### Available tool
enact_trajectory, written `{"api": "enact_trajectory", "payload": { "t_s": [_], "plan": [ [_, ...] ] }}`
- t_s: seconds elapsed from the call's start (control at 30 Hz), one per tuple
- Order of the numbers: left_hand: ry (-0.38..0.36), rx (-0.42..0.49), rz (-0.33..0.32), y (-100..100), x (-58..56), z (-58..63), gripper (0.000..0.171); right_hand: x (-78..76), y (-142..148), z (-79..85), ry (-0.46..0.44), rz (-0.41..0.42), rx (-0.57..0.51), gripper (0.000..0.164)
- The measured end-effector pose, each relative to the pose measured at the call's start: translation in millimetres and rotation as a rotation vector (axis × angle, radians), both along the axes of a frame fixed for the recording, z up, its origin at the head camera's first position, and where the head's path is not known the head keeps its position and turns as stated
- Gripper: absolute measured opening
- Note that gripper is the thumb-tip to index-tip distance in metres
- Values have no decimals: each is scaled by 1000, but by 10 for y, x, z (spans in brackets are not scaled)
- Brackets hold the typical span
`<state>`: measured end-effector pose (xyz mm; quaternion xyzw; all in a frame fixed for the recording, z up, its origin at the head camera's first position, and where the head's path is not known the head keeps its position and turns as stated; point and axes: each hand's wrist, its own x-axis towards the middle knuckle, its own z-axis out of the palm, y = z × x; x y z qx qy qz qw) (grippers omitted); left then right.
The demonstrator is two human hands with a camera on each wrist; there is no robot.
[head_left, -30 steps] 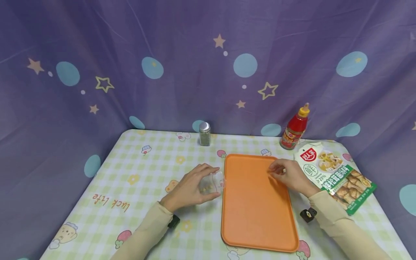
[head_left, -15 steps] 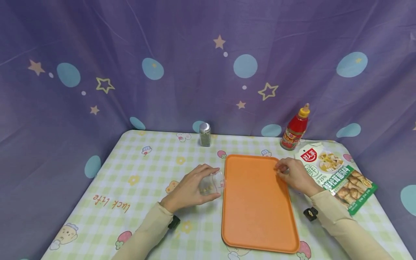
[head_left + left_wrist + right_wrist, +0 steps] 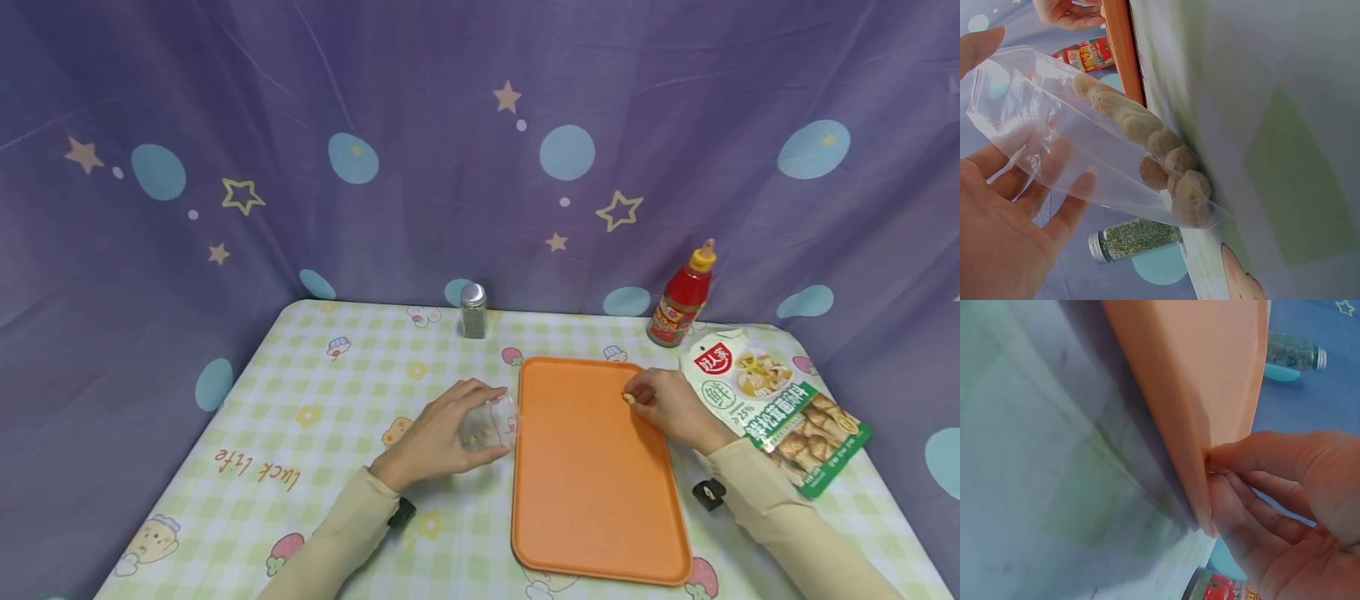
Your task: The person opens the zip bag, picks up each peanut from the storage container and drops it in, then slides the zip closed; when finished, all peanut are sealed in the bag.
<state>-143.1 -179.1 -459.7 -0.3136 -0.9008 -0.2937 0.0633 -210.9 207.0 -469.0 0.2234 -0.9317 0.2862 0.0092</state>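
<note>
A clear zip bag (image 3: 1066, 125) stands on the cloth left of the orange tray (image 3: 592, 500). My left hand (image 3: 442, 437) holds it near its mouth, thumb on one side and fingers on the other. Several round, tan, nut-like pieces (image 3: 1163, 144) lie at the bottom of the bag. My right hand (image 3: 671, 408) is over the tray's far right side, and its thumb and index fingertips pinch a small tan nut-like piece (image 3: 628, 398). In the right wrist view those fingertips are right at the tray's rim, and the piece is mostly hidden between them.
A spice shaker (image 3: 473, 311) with a metal lid stands at the back. At the back right is a red sauce bottle (image 3: 678, 300) with a yellow cap. A green and white mushroom seasoning packet (image 3: 776, 408) lies right of the tray, partly behind my right forearm.
My right hand shifted slightly right, then back left over the tray. The small tan piece now shows at its fingertips. The left hand and bag have stayed in place.
</note>
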Motion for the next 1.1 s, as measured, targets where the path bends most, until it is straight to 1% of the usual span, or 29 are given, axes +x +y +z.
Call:
{"api": "enact_trajectory", "payload": {
  "t_s": [0.2, 0.4, 0.57, 0.73, 0.97, 1.1],
  "plan": [
    [-17, 0, 2, 3, 5, 13, 74, 4, -57, -23, -16, 22, -3, 12],
    [-15, 5, -5, 6, 1, 26, 73, 30, -99, -22, 6, 30, -14, 12],
    [-28, 10, -6, 5, -1, 28, 72, 59, -189, 2, 21, 65, -72, 12],
    [-28, 10, -5, 2, -6, 13, 72, 89, -344, 43, -3, 105, -124, 12],
    [-23, 12, -8, 8, -1, 8, 73, 191, -600, 138, -29, 174, -190, 15],
    [-28, 6, -5, 14, 3, 6, 74, 256, -737, 216, -41, 184, -207, 16]
  ]
}}
